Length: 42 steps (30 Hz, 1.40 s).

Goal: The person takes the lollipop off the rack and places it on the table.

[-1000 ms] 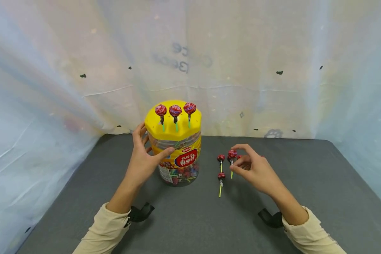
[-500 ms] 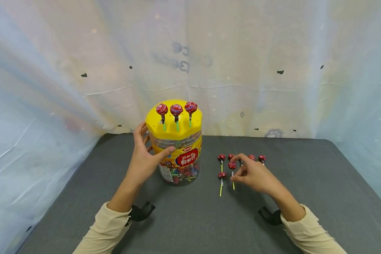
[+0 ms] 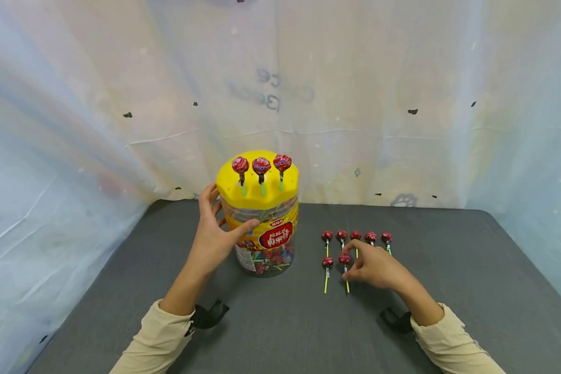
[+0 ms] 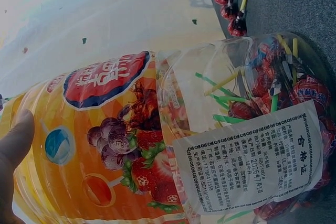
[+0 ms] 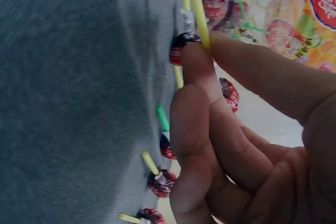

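My left hand [image 3: 215, 236] grips the clear candy jar [image 3: 277, 210] near its top, thumb across the front and fingers round the far side. Three red-wrapped lollipops [image 3: 262, 166] stand upright in the jar's yellow lid [image 3: 229, 182]. In the left wrist view my thumb [image 4: 18, 135] lies along the jar's label, and lollipops show through the clear wall. My right hand [image 3: 376, 265] pinches a lollipop [image 3: 345, 258] by its yellow stick [image 5: 200, 19], close over the table. Another lollipop [image 3: 327, 263] lies just left of it.
Behind the right hand lies a row of several red lollipops [image 3: 326, 236], some partly hidden by the fingers. All lie on the dark grey table [image 3: 280, 332]. A pale hanging sheet [image 3: 336, 93] closes off the back and sides.
My right hand has moved toward me with the pinched lollipop, from the back row to beside the front one, and lower. The left hand stays on the jar.
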{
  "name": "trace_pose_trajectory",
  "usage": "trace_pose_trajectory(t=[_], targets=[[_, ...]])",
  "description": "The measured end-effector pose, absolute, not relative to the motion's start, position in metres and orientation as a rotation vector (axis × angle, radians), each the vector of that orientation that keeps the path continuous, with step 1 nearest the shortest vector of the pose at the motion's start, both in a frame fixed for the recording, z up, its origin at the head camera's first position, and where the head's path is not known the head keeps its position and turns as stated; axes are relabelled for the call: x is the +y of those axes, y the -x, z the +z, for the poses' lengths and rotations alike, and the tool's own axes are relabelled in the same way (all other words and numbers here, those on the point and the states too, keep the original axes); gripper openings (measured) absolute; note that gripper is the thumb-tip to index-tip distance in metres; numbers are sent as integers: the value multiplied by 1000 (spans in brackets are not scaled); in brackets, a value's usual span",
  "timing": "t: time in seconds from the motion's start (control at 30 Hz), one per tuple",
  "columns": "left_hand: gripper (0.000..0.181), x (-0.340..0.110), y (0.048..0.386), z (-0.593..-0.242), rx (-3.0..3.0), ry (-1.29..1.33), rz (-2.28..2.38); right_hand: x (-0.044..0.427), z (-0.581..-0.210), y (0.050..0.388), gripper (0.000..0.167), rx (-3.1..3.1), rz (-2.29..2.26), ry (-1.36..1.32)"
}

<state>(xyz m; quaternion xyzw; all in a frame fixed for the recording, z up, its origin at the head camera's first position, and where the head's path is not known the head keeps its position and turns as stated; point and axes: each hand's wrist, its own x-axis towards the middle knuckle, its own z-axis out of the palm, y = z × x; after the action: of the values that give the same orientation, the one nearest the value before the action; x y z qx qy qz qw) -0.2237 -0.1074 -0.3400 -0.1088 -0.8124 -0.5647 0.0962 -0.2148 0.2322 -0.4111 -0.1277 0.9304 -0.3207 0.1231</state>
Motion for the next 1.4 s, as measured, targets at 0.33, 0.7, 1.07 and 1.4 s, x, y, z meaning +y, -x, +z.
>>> trace_pose_trajectory(t=[0.33, 0.7, 1.07, 1.4], targets=[[101, -106, 227, -340, -2408, 326, -1654, 234, -418, 219, 53, 2723, -907, 322], [101, -105, 225, -340, -2412, 319, -1656, 232, -422, 220, 52, 2773, -844, 302], [102, -106, 225, -341, -2423, 306, -1650, 231, -422, 219, 50, 2795, -837, 320], [100, -107, 223, -341, -2401, 313, -1675, 232, -419, 218, 53, 2802, -789, 295]])
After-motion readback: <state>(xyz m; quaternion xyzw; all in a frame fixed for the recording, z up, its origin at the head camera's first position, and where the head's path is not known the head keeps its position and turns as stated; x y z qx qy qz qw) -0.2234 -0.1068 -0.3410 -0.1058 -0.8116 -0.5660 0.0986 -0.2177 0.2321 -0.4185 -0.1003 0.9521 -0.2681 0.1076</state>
